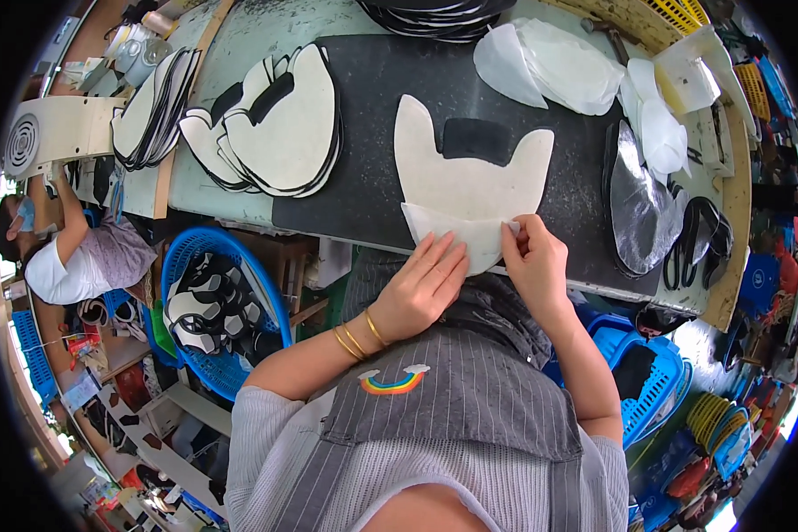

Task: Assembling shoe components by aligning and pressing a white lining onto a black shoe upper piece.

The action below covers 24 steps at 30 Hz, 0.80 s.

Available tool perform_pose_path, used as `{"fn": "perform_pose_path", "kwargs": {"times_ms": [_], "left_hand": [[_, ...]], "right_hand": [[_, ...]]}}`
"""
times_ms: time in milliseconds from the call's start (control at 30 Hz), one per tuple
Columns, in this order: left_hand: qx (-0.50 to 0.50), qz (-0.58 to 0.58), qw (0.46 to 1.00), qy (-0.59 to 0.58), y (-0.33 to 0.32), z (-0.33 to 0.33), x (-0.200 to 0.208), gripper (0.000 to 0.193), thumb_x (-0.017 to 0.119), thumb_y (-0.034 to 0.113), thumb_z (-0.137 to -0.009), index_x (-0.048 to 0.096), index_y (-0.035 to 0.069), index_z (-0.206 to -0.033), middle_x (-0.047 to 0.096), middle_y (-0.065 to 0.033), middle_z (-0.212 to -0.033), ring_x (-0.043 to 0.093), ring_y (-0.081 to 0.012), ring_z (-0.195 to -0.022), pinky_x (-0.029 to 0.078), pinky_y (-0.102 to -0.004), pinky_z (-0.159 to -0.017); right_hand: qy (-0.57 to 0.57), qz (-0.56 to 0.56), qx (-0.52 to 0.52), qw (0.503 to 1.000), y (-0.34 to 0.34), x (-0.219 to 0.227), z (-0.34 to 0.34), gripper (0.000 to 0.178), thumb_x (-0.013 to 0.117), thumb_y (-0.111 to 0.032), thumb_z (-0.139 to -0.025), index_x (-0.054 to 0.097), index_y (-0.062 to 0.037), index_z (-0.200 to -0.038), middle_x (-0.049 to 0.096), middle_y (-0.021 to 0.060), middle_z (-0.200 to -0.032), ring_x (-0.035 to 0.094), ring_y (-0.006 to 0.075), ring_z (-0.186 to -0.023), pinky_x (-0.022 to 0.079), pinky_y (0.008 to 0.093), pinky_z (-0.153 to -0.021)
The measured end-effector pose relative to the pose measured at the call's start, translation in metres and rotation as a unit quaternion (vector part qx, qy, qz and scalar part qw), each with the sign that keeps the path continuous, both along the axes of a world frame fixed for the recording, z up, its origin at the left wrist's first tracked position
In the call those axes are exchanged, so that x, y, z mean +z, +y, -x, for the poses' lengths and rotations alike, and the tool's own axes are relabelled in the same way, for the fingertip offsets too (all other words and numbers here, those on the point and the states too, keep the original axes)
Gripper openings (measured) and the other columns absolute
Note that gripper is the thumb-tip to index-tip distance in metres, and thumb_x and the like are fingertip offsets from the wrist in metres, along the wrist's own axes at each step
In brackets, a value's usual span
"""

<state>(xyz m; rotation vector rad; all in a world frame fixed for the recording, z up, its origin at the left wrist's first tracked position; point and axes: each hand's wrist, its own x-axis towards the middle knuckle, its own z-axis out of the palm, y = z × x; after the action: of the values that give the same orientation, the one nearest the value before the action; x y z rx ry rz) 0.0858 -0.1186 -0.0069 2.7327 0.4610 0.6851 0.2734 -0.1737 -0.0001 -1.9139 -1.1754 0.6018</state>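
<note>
A cream shoe-upper piece (470, 182) with two upward arms and a black tab (476, 139) between them lies on a black mat in front of me. Across its near end lies a thin white, slightly see-through sheet (459, 229), which overhangs the bench edge. My left hand (424, 282) rests on that sheet, its fingers stretched out flat. At the sheet's right corner, the thumb and forefinger of my right hand (536, 257) pinch its edge.
Stacked cream uppers (288, 133) stand to the left, with white sheets (559, 66) at the far right. Scissors (693, 235) lie near the bench's right end. A blue basket of pieces (170, 275) sits below left, and a co-worker (80, 239) sits beyond.
</note>
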Motion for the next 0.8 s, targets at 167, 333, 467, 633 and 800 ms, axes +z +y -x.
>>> {"fn": "perform_pose_path", "kwargs": {"times_ms": [167,333,467,633,800], "left_hand": [[-0.034,-0.034,0.998,0.045,0.001,0.004,0.003,0.036,0.066,0.01,-0.075,0.061,-0.006,-0.107,0.056,-0.0193,-0.121,0.051,-0.0357,-0.119,0.039,-0.0491,-0.103],[-0.046,0.037,0.997,0.055,0.012,0.011,0.007,0.046,0.067,0.015,-0.076,0.056,-0.004,-0.117,0.051,-0.0189,-0.13,0.046,-0.036,-0.124,0.033,-0.0506,-0.106],[-0.012,0.204,0.979,0.008,0.052,0.026,0.013,0.051,0.056,0.017,-0.088,0.04,-0.004,-0.132,0.049,-0.0157,-0.134,0.044,-0.0322,-0.126,0.028,-0.049,-0.108],[-0.008,0.282,0.959,-0.005,0.066,0.029,0.01,0.054,0.046,0.02,-0.094,0.026,-0.002,-0.139,0.053,-0.0115,-0.131,0.045,-0.0283,-0.126,0.021,-0.0468,-0.111],[-0.009,0.215,0.975,0.046,0.07,0.03,0.011,0.057,0.044,0.022,-0.094,0.022,-0.002,-0.141,0.055,-0.0091,-0.131,0.046,-0.0253,-0.126,0.015,-0.0483,-0.113]], "right_hand": [[-0.216,-0.02,0.019,0.976,0.001,-0.003,0.003,0.016,0.062,-0.01,-0.083,0.049,-0.0022,-0.08,0.057,0.0137,-0.064,0.058,0.0301,-0.049,0.047,0.0366,-0.045],[-0.332,0.008,-0.024,0.943,0.003,0.002,-0.027,0.011,0.061,-0.012,-0.083,0.053,-0.0039,-0.083,0.06,0.0127,-0.078,0.061,0.0289,-0.067,0.049,0.0387,-0.056],[-0.279,-0.134,0.275,0.91,0.012,0.019,-0.01,0.03,0.059,-0.006,-0.08,0.059,0.0003,-0.109,0.059,0.0138,-0.111,0.056,0.0304,-0.104,0.046,0.0397,-0.09],[-0.22,-0.061,0.491,0.841,0.029,0.018,0.0,0.059,0.06,-0.032,-0.083,0.046,0.0,-0.131,0.046,0.014,-0.136,0.041,0.0261,-0.129,0.033,0.0384,-0.108],[-0.286,0.02,0.525,0.801,0.025,0.02,-0.002,0.081,0.054,-0.053,-0.081,0.033,-0.0024,-0.141,0.034,0.0092,-0.147,0.028,0.0221,-0.138,0.02,0.0395,-0.114]]}}
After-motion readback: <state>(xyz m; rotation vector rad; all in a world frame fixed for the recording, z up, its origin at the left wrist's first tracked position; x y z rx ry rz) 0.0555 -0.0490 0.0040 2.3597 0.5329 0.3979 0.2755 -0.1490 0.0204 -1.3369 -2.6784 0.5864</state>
